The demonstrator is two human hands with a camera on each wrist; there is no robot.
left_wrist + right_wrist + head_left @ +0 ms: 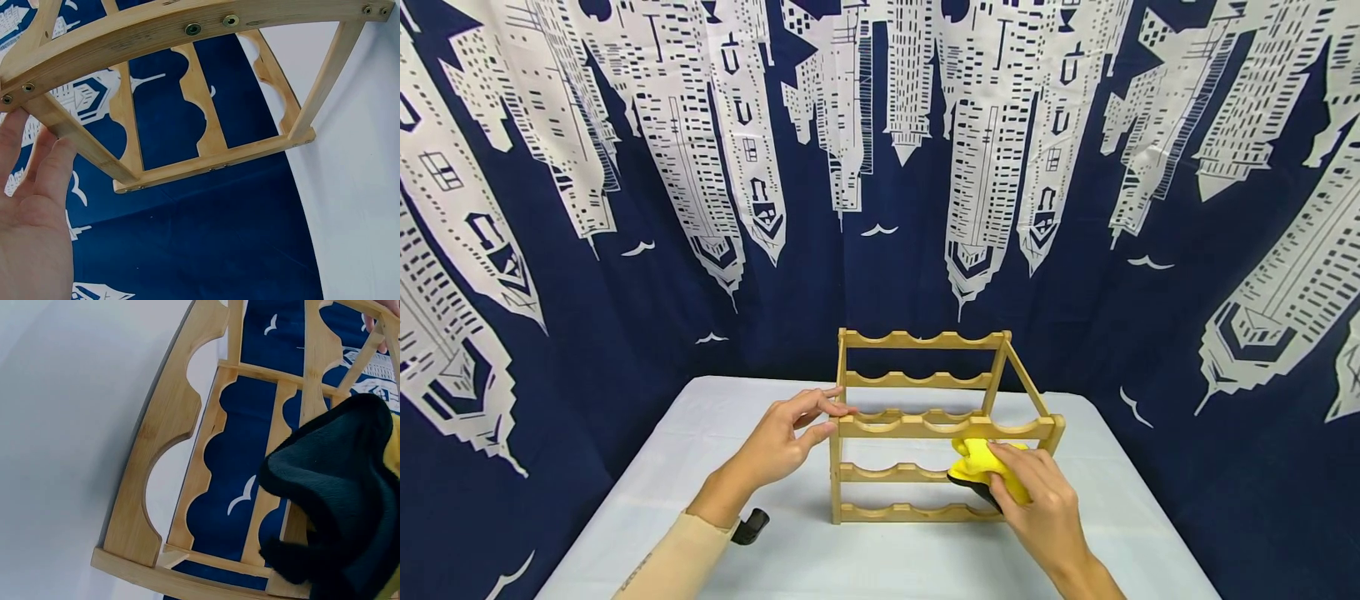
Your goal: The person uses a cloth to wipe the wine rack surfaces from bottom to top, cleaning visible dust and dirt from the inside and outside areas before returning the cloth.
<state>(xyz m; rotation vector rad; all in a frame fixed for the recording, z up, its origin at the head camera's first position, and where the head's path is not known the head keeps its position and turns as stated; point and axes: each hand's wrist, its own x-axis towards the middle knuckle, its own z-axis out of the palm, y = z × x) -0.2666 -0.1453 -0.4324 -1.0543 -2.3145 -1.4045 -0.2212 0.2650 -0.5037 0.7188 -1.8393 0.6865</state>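
A light wooden wine rack [917,427] with scalloped rails stands on the table. My left hand [790,437] holds its upper left front corner, fingers over the top and thumb by the post. In the left wrist view, the left fingers [55,172] reach up to that corner. My right hand [1041,496] grips a bunched cloth [977,460], yellow on one face and black on the other. The cloth is at the rack's right front, just below the upper rail. From the right wrist, the cloth's dark side [337,487] covers part of the rails and hides the right fingers.
A white cover lies over the table [700,433]. Behind and around it hangs a navy curtain [880,275] printed with white buildings and birds. A black strap piece [751,527] sticks out beside the left wrist.
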